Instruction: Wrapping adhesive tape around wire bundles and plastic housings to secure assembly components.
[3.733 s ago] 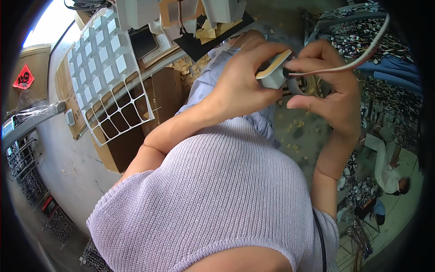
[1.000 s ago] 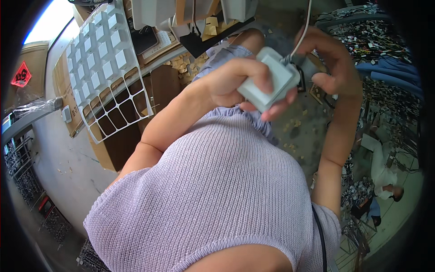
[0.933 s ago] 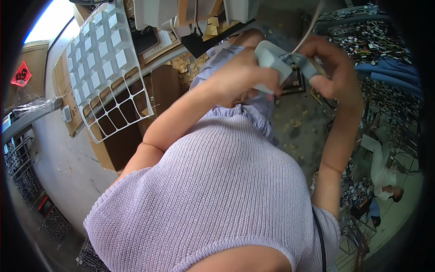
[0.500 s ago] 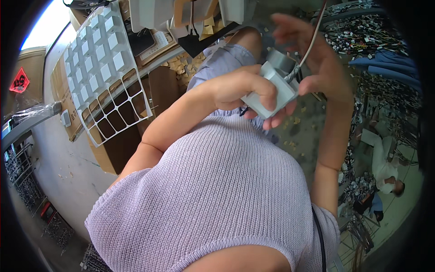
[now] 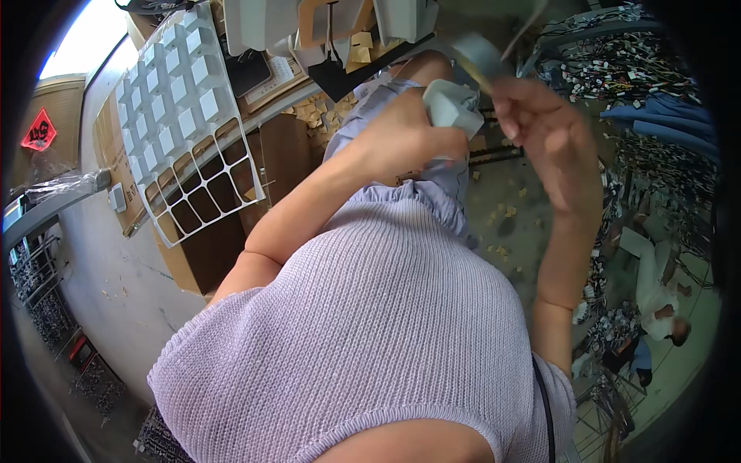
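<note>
My left hand (image 5: 397, 139) is closed round a small white plastic housing (image 5: 455, 116), whose open side shows past the thumb. My right hand (image 5: 549, 135) is raised to its right, with the thumb and forefinger pinched at the rim of a round grey cylinder (image 5: 477, 55). That cylinder is smeared by motion and stands apart from the housing, above it in the picture. A thin pale wire (image 5: 529, 29) runs near the cylinder, also blurred; where it joins cannot be seen.
A tray of white square caps (image 5: 185, 119) leans at the left, its near cells (image 5: 204, 197) bare, above a cardboard box (image 5: 185, 262). Small yellowish paper squares (image 5: 316, 116) are scattered about. At right are wire bundles (image 5: 617, 69), blue cloth (image 5: 656, 119) and another person (image 5: 656, 285).
The grey cylinder has come away from the white housing, up in the picture, with my right fingers at its rim. My left hand has moved slightly up with the housing and turned it.
</note>
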Demonstrator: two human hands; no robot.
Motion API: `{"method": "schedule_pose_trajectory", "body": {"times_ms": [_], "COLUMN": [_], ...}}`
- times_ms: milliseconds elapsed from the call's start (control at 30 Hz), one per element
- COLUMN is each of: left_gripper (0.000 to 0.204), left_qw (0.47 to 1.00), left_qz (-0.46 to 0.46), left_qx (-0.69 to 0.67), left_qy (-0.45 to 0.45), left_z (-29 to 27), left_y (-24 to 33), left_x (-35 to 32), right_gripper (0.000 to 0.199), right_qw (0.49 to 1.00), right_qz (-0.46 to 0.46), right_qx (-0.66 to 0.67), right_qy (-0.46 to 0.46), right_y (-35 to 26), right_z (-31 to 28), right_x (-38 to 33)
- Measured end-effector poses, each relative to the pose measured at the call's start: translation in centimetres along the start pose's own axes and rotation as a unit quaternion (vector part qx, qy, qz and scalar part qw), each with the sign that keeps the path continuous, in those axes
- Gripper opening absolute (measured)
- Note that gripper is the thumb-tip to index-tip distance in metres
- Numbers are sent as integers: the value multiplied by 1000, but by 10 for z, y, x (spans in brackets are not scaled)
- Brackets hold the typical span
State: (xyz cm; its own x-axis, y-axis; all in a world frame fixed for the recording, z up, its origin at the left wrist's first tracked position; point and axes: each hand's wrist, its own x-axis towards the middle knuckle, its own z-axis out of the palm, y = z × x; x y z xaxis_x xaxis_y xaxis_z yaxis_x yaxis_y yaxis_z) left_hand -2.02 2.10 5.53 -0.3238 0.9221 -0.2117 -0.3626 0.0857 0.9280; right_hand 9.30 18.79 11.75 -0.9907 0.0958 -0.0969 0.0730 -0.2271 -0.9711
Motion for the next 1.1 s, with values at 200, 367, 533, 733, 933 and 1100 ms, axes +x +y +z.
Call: {"method": "schedule_pose_trajectory", "body": {"times_ms": [200, 367, 533, 733, 933, 1100], "left_gripper": [37, 36, 31, 34, 40, 42], "left_qw": [991, 986, 985, 967, 965, 986], "left_qz": [20, -15, -49, 74, 60, -9], "left_qx": [131, 162, 160, 211, 247, 165], "left_qy": [-4, 20, 50, 125, 65, 16], "left_z": [15, 8, -5, -1, -1, 5], "left_y": [1, 6, -9, -15, -17, -8], "left_x": [-7, -7, -3, -1, -2, -8], "right_gripper": [40, 31, 40, 35, 31, 24], "right_qw": [913, 916, 970, 980, 980, 949], "right_qz": [-167, -143, -79, -1, 8, -156], "right_qx": [-290, -371, -228, -189, -133, -189], "right_qy": [234, 43, 24, 56, 147, 200], "right_y": [30, 20, 7, 13, 33, 58], "right_z": [0, -21, -18, -12, 14, 25], "right_x": [20, 14, -6, -6, 5, 32]}}
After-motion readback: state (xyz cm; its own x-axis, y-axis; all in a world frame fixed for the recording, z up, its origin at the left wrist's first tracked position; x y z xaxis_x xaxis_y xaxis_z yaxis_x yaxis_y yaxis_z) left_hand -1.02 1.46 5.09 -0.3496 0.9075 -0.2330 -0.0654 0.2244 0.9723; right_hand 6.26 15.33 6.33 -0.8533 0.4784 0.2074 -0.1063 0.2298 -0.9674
